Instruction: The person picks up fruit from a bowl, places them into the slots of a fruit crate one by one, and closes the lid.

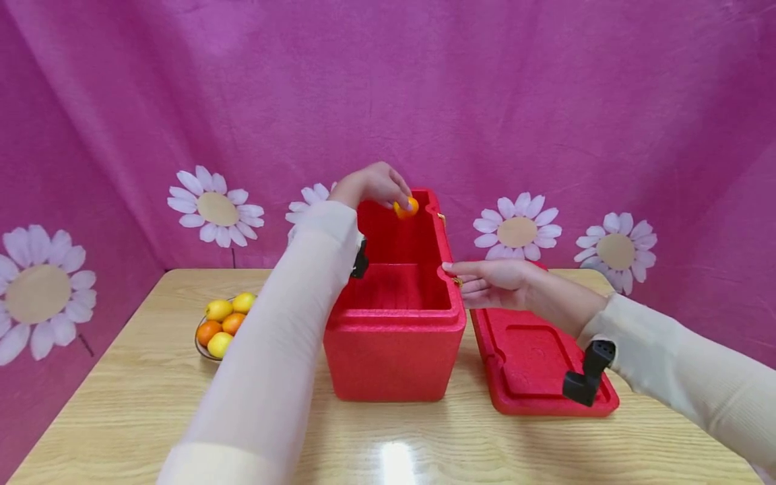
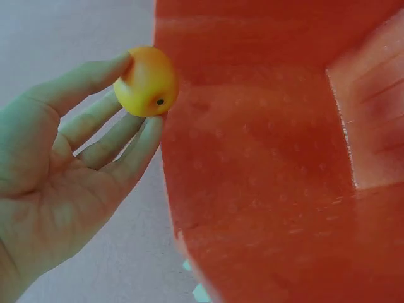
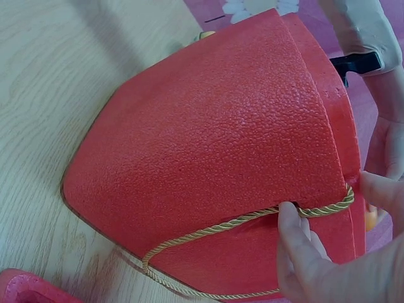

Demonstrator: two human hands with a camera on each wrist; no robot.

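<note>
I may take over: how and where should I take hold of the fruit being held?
Probably pinch the orange-yellow fruit by its exposed half, coming from the side away from the left grip: that grip pinches the other part, leaving this round side bare.

The left hand (image 2: 69, 170), palm towards the camera, pinches a yellow-orange fruit (image 2: 146, 79) marked by one small dark spot; to the right spreads the inside of a red box (image 2: 252, 139)

Magenta cloth (image 1: 545, 87), white daisies (image 1: 515, 232)
Cloth hangs beyond the fingers (image 1: 477, 285), wood-grain surface (image 1: 133, 404) lies below them
</note>
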